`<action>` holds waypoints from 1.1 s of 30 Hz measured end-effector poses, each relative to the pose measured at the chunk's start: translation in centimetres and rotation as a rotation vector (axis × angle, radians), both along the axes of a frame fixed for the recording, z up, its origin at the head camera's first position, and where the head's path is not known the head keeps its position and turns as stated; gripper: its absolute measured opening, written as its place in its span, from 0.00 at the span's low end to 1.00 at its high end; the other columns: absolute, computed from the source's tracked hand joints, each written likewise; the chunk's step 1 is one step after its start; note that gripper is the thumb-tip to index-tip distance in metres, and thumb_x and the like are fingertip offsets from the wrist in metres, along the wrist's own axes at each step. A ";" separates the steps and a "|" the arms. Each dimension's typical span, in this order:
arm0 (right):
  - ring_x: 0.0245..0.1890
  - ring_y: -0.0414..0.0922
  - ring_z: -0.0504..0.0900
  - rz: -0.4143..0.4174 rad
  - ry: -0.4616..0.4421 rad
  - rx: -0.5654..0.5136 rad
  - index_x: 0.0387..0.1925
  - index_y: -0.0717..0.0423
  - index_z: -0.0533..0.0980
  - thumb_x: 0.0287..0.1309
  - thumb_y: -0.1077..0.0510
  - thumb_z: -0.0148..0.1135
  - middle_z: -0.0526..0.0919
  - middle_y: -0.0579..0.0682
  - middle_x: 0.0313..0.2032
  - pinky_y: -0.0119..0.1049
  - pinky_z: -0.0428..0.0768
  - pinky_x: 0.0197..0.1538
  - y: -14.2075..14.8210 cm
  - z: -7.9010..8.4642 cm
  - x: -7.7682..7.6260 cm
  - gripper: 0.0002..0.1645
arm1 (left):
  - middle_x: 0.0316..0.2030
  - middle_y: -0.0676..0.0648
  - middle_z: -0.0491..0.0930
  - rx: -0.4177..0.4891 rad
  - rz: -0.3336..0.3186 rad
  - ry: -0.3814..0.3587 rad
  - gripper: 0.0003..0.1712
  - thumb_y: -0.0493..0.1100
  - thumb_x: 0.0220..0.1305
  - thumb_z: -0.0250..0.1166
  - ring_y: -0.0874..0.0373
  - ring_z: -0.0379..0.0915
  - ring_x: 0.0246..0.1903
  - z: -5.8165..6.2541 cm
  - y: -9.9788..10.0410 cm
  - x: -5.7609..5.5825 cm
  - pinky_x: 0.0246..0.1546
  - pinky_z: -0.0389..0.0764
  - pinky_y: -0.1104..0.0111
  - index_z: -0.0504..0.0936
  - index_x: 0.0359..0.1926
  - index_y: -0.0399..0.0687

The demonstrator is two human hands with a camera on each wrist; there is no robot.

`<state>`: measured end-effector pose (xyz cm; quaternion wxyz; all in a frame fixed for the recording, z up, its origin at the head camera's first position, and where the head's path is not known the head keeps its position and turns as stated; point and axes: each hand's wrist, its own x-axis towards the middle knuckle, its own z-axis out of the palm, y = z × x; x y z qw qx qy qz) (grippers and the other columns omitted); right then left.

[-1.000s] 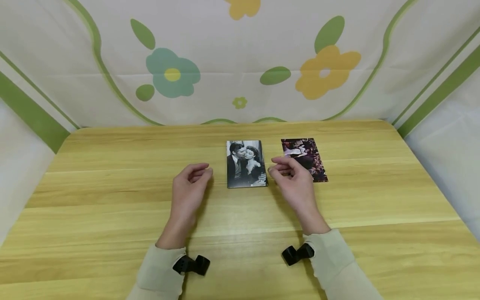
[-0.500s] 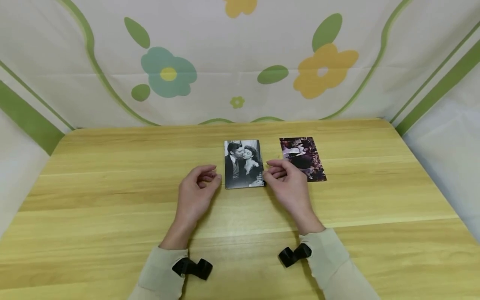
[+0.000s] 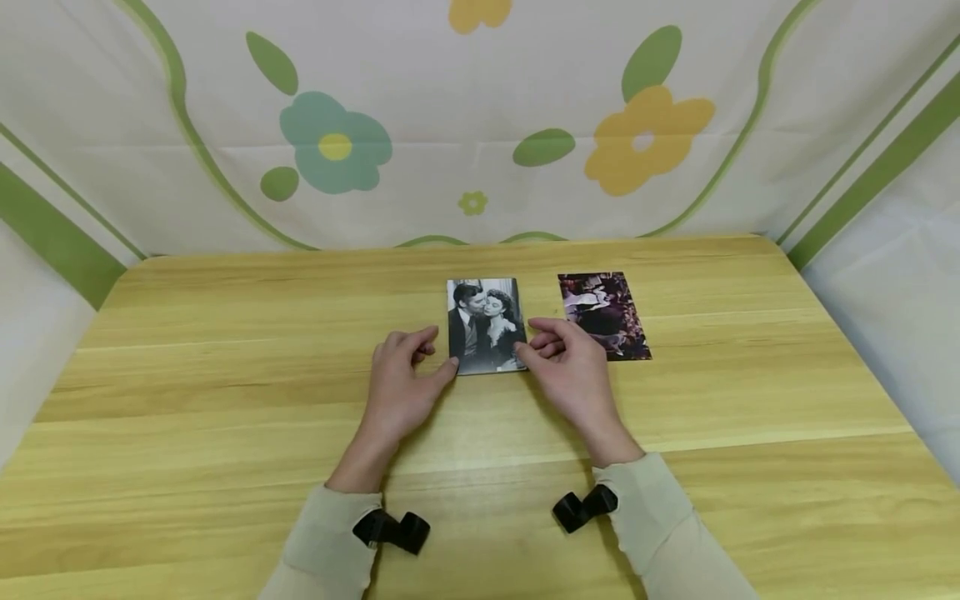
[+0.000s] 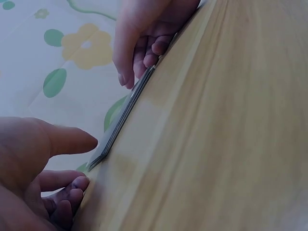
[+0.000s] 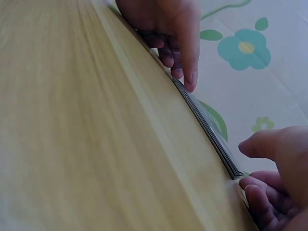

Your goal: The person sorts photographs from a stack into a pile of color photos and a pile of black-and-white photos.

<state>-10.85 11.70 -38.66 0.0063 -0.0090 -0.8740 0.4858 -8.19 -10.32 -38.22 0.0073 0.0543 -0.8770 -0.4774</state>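
A thin stack of photo cards (image 3: pixel 483 325) lies flat on the table, a black-and-white picture of a couple on top. Its layered edge (image 5: pixel 207 127) shows in both wrist views. My left hand (image 3: pixel 405 379) is at the stack's lower left corner, thumb tip right at the edge and fingers loosely bent beside it. On the other side, my right hand (image 3: pixel 573 367) has its thumb over the right edge and its fingers low beside the stack. In the right wrist view a gap shows between the right thumb (image 5: pixel 257 144) and the cards.
A single dark, colourful photo card (image 3: pixel 618 312) lies right of the stack, partly behind my right hand. The wooden table (image 3: pixel 225 400) ends at a flower-patterned cloth (image 3: pixel 450 100) behind. Black wrist cameras (image 3: pixel 393 531) sit on both sleeves.
My left hand has moved right and reached the stack's lower left corner. My right hand has moved slightly left, its thumb now over the right edge. The cards lie still.
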 end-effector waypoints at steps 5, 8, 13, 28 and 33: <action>0.45 0.47 0.84 0.019 0.000 0.052 0.64 0.56 0.83 0.65 0.52 0.76 0.88 0.52 0.46 0.35 0.82 0.50 -0.1 -0.2 0.1 0.29 | 0.51 0.39 0.79 -0.034 0.005 0.031 0.30 0.41 0.69 0.71 0.44 0.69 0.53 -0.4 0.1 0.1 0.52 0.68 0.60 0.80 0.70 0.36; 0.45 0.48 0.84 0.027 0.000 0.071 0.64 0.57 0.82 0.64 0.49 0.76 0.87 0.52 0.46 0.37 0.82 0.50 -0.2 -0.4 0.2 0.30 | 0.50 0.39 0.79 -0.053 0.014 0.030 0.30 0.42 0.69 0.72 0.45 0.69 0.52 -0.5 0.2 0.3 0.50 0.67 0.61 0.81 0.69 0.37; 0.45 0.49 0.84 0.036 0.024 0.100 0.65 0.57 0.82 0.64 0.51 0.76 0.85 0.53 0.46 0.39 0.82 0.51 -0.2 -0.4 0.0 0.30 | 0.50 0.40 0.78 -0.072 0.013 0.033 0.29 0.43 0.69 0.72 0.44 0.67 0.52 -0.5 0.3 0.1 0.50 0.65 0.61 0.82 0.68 0.39; 0.45 0.49 0.82 0.060 0.022 0.112 0.66 0.56 0.82 0.64 0.52 0.76 0.85 0.54 0.45 0.40 0.79 0.51 -0.9 -0.9 0.3 0.31 | 0.53 0.40 0.77 -0.079 0.026 0.004 0.29 0.44 0.69 0.72 0.44 0.66 0.54 -0.8 -0.2 1.0 0.52 0.65 0.59 0.82 0.69 0.42; 0.45 0.50 0.81 0.056 0.005 0.112 0.67 0.55 0.81 0.64 0.53 0.76 0.84 0.54 0.45 0.40 0.78 0.51 -1.0 -0.7 0.4 0.32 | 0.53 0.40 0.77 -0.079 0.026 0.008 0.30 0.44 0.69 0.72 0.44 0.66 0.55 -0.7 0.0 0.8 0.53 0.65 0.58 0.81 0.70 0.43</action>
